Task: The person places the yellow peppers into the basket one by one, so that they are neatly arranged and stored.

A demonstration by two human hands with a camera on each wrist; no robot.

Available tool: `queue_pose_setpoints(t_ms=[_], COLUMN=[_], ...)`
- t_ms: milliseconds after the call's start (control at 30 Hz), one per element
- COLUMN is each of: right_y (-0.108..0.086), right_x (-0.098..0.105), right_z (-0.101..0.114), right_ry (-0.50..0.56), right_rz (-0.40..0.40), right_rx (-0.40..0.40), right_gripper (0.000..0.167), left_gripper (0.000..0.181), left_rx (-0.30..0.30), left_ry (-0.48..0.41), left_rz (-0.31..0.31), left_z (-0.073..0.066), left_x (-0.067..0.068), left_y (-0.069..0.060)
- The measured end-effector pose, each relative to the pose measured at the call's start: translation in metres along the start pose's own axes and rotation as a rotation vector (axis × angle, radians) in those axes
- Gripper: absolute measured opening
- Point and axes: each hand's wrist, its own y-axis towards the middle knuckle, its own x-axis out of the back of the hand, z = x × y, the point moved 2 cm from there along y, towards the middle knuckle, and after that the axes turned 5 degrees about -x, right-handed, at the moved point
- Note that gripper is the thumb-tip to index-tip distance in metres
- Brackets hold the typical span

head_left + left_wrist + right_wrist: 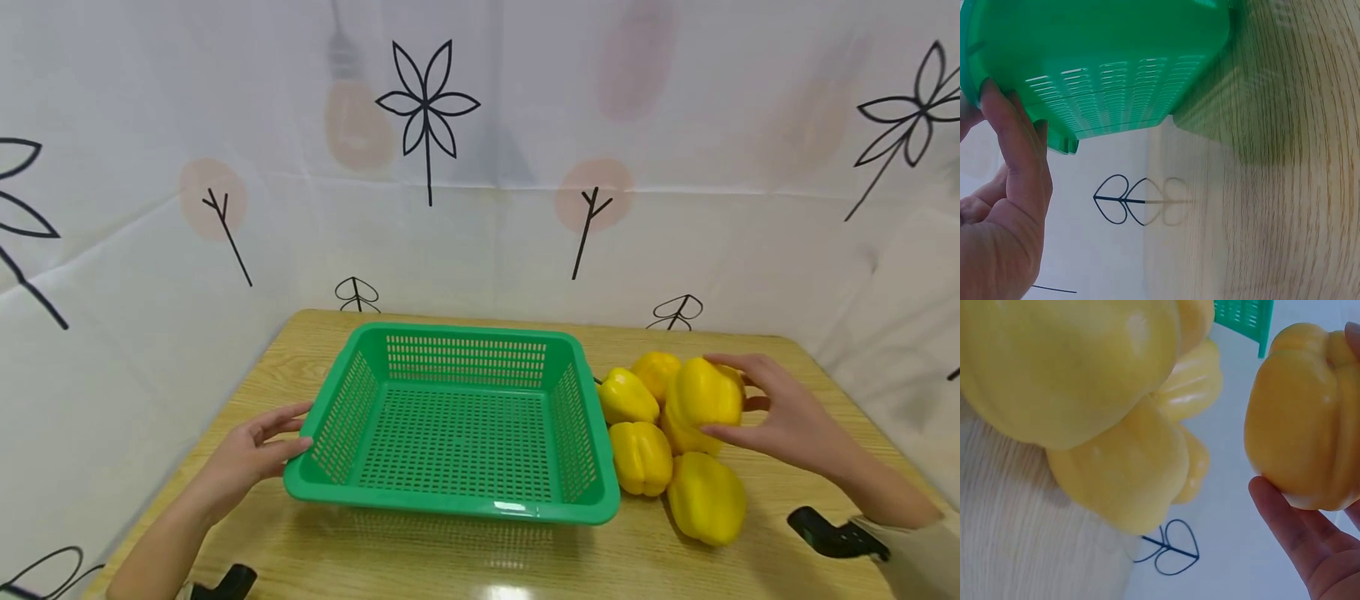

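Observation:
A green plastic basket (452, 505) with slotted walls stands on the table, and nothing lies in it. At its left side my left hand (251, 454) holds the rim, thumb near the top and fingers below; the left wrist view shows those fingers (1013, 134) against the outside of the basket (1104, 56). My right hand (787, 412) grips a yellow bell pepper (703, 392) between thumb and fingers. In the right wrist view this pepper (1297, 419) is held up, apart from the others. Several more yellow bell peppers (707, 500) lie close together right of the basket.
The wood-grain table (420, 554) carries the basket and peppers. A white cloth (495, 242) printed with plants hangs behind it and along both sides. One pepper (626, 396) with a dark stem lies against the basket's right wall.

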Motion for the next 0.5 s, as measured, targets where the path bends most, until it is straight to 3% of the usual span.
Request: queue_pose_setpoints(t_ms=[267, 500], right_y=[0.011, 0.018], right_x=[-0.007, -0.012], right_z=[0.012, 0.023], right_ry=[-0.006, 0.018], right_rz=[0.029, 0.053], right_rx=[0.044, 0.013], right_gripper=[0.082, 0.078], left_gripper=[0.065, 0.065], left_rx=[-0.001, -0.003], left_ry=[0.001, -0.004], left_rz=[0.003, 0.013], left_z=[-0.001, 0.000], left_x=[0.000, 0.001], left_y=[0.000, 0.000])
